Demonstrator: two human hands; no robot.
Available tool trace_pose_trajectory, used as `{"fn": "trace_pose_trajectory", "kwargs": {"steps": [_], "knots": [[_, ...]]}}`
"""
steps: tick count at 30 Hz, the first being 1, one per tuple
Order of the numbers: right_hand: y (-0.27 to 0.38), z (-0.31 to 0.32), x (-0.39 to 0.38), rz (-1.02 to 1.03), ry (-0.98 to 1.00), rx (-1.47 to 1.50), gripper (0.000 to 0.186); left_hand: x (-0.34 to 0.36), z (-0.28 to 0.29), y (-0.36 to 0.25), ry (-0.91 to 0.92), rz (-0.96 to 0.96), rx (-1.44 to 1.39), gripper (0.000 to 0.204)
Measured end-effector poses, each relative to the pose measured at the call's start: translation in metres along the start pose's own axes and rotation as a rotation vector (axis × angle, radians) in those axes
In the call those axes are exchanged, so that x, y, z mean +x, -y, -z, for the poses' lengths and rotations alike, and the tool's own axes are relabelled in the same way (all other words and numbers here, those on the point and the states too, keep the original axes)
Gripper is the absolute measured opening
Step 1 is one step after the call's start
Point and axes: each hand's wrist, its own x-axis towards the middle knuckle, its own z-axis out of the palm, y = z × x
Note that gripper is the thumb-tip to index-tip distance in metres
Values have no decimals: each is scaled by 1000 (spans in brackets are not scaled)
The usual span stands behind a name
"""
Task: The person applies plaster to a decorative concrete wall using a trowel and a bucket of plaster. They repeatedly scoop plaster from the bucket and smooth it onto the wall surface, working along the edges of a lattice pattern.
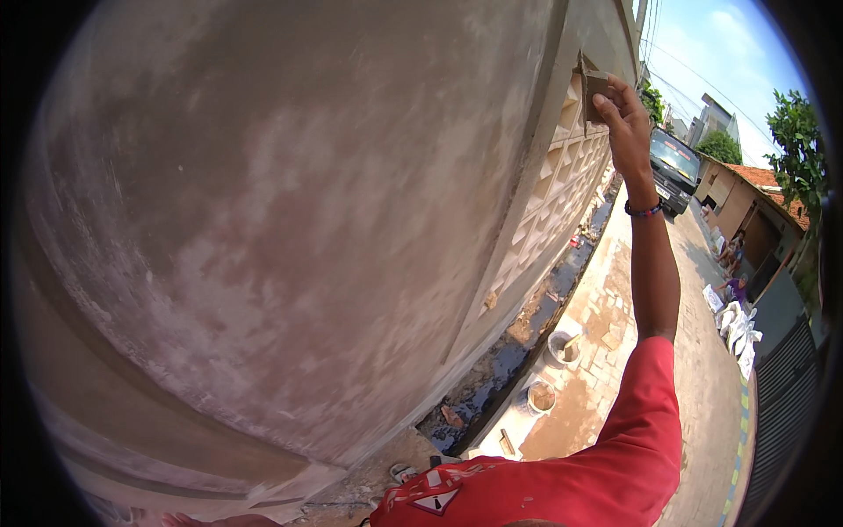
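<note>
My right hand [625, 123] is raised at the upper right, at the end of a stretched arm in a red sleeve. It is closed on a flat brown piece [594, 90], thumb on the near face, whose exact kind I cannot make out. The piece has a thin, rough edge and stands against the frame of a pale lattice wall section [553, 189]. At the bottom left, only a sliver of my left hand [180, 520] shows beside the wall; its fingers are unclear. A large patchy, plastered wall [290, 202] fills the left side.
Below the wall runs a ditch [505, 364] with dark water. Two buckets [563, 349] [541, 397] stand on the paving beside it, near a small wooden piece [507, 442]. Farther along the lane are a dark vehicle [674, 167], seated people [734, 285] and white sacks [739, 334].
</note>
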Motion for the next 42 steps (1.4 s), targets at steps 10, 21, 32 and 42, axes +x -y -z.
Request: {"fn": "trace_pose_trajectory", "kwargs": {"steps": [10,21,32,42], "knots": [[-71,-12,17,271,-94,-454,34,-19,-2,18,-55,28,-4,45],[59,-17,-5,706,16,-1074,34,-40,8,62,85,23,431,45],[51,-54,-37,607,370,-1393,33,-11,-9,7,-36,201,-16,42],[83,-29,8,569,148,-1248,34,-22,8,45,-42,157,115,40]]}}
